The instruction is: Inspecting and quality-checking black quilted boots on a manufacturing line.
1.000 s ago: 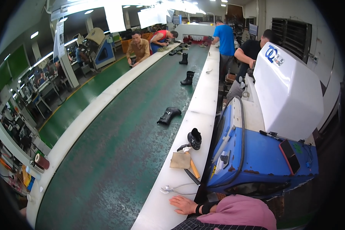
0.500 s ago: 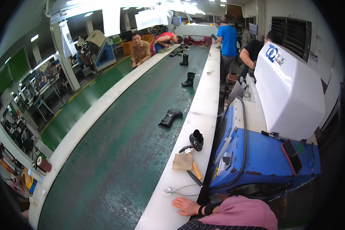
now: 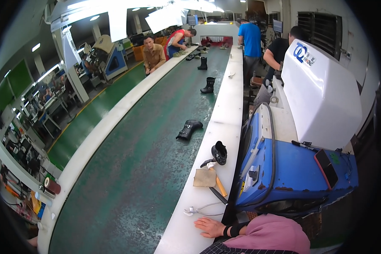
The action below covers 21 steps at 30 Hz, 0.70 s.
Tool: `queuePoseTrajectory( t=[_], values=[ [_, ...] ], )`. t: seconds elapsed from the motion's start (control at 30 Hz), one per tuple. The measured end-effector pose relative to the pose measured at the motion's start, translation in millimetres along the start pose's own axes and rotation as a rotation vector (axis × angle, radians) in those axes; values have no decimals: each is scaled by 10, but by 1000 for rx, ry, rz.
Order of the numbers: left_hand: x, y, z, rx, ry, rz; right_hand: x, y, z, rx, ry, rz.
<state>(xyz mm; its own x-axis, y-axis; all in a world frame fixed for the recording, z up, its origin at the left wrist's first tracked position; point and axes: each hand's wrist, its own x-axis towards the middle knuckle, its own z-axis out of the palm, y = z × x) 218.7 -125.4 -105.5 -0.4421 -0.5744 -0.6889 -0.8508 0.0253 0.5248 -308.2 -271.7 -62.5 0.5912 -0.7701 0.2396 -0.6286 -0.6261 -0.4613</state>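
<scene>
Two white ledges (image 3: 224,112) flank a scuffed green belt (image 3: 114,190) under lights (image 3: 36,47).

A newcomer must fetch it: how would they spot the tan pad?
Find the long green belt, then the white ledge along its right side. On that ledge, beyond the pink-sleeved hand, lies the tan pad. It is flat and roughly square, unlike the black footwear and the yellow-handled tool near it.

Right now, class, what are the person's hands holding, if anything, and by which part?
The right hand holds nothing visible; it lies open on the white ledge. The left hand is out of view, so unknown.
</scene>
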Motion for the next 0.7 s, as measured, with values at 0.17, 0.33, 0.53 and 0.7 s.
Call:
queuePoseTrajectory(
  t=[0.17,0.33,0.53,0.7],
  values=[
    [45,38,46,-2,-7,-10,28,-38,-56,-6,14,-1],
    [143,85,96,-19,24,-19,60,-84,-119,9,-17,27],
    [295,112,19,-21,61,-38,71,-93,-133,1,-56,32],
    [291,105,-88,-4,47,-59,63,-71,-127,17,-69,34]
  ],
)
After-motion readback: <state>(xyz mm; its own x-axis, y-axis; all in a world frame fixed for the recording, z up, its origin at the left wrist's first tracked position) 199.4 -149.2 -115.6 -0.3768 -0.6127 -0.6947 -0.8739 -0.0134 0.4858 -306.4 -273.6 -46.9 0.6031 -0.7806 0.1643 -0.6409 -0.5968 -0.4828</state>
